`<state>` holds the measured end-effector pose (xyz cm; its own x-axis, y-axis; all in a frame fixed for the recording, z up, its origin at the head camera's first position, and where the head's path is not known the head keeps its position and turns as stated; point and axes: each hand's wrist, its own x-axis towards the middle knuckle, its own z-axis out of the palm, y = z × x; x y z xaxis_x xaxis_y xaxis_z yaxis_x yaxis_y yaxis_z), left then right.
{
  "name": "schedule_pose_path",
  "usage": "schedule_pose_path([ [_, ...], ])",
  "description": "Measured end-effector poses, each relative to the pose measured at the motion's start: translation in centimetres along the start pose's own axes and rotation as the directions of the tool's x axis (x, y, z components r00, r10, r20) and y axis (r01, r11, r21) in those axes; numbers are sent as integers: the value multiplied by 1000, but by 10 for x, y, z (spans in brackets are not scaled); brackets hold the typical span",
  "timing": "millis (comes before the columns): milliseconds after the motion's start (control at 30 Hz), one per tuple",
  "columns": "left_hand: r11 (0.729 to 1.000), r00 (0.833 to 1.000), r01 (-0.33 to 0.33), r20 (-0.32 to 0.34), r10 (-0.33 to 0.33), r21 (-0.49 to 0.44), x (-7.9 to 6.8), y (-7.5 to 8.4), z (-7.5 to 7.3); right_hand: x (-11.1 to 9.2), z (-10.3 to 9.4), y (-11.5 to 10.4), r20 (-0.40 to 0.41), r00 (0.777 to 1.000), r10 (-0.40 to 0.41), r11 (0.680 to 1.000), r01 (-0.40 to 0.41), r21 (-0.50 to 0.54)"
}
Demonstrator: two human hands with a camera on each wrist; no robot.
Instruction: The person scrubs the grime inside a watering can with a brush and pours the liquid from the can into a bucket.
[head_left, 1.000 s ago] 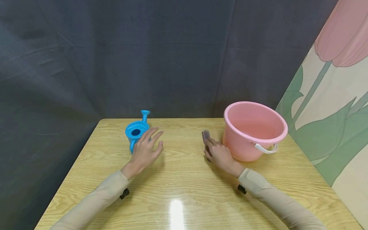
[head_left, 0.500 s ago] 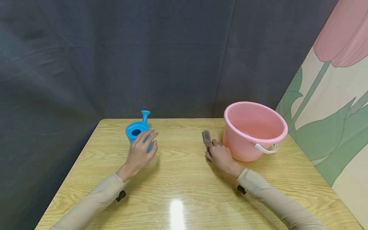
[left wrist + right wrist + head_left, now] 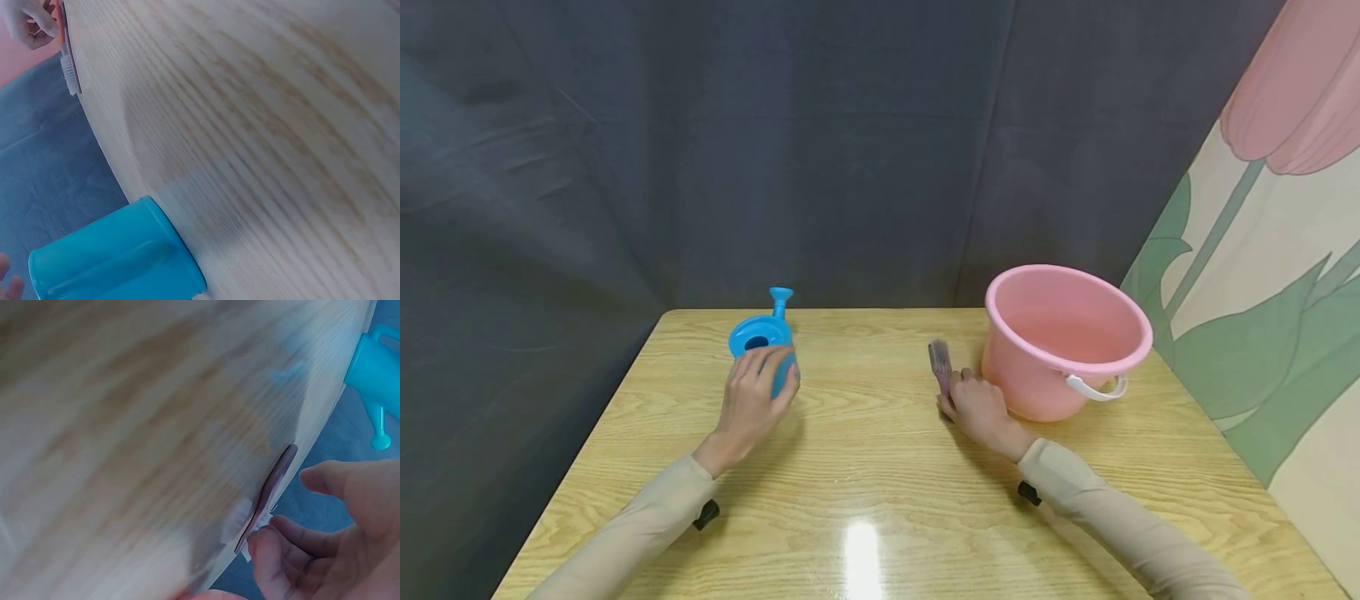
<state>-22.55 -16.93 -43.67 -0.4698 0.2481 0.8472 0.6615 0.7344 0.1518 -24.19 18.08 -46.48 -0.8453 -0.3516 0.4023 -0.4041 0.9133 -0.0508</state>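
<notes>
A blue watering can (image 3: pixel 760 329) stands at the far left of the table, its spout pointing away. My left hand (image 3: pixel 748 404) reaches over its near side, fingers loosely bent by the handle, which that hand covers in the head view. In the left wrist view the handle of the can (image 3: pixel 119 262) shows free, with fingertips (image 3: pixel 9 284) apart from it at the corner. A flat brush (image 3: pixel 940 362) with a brownish handle and pale bristles lies on the table. My right hand (image 3: pixel 981 412) is over its near end, fingers bent at the brush (image 3: pixel 265 500), thumb apart from it.
A pink bucket (image 3: pixel 1022 375) with a white handle stands close beyond the right hand, at the right. The wooden table (image 3: pixel 857 433) ends at a dark curtain (image 3: pixel 820 167) behind. A wall with painted tulips (image 3: pixel 1262 292) runs along the right side.
My left hand has drawn left and slightly nearer, its fingers bending more toward the can's near side. The right index finger has pulled back along the brush. Can, brush and bucket stay put.
</notes>
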Motion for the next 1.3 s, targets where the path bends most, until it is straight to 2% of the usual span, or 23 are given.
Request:
schedule_pose_path([
  [200,997,998,63,-17,-62,47,-1,0,-3,1,3,0,13,1000,24,1000,-24,-5],
  [433,990,991,133,-33,-132,43,-4,-2,-7,0,8,0,23,999,27,999,-26,-32],
  [833,982,985,173,-35,-171,79,-6,-5,-10,-2,6,-2,21,1000,0,997,2,-71],
  [1300,963,966,257,-13,-257,84,-14,-15,-19,1,6,-3,54,999,2,996,3,-91],
])
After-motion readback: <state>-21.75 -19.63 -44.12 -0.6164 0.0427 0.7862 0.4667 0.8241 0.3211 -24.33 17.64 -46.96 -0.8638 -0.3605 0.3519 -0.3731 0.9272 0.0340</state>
